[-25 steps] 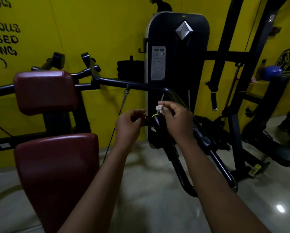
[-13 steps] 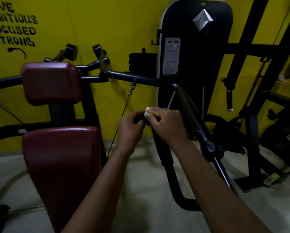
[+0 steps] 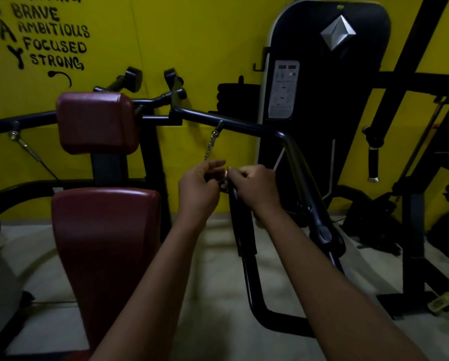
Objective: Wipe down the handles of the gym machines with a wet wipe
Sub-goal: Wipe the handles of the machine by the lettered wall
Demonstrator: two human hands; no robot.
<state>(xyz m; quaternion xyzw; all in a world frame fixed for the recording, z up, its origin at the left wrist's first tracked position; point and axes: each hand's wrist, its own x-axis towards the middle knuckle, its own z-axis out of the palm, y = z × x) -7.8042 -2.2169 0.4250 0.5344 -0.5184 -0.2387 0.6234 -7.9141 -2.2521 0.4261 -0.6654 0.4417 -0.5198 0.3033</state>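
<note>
White crumpled wet wipe [image 3: 226,175] sits just above the black upright machine handle [image 3: 236,207], lifted off its end cap a moment ago. Both left hand [image 3: 200,190] and right hand [image 3: 257,188] pinch it there, probably refolding before wiping resumes.

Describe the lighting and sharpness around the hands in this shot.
Head view: dim and underexposed; the black handle melts into shadow, the wet wipe shows only as a pale fleck between left hand and right hand; head view edges soft and lens-bent.
</note>
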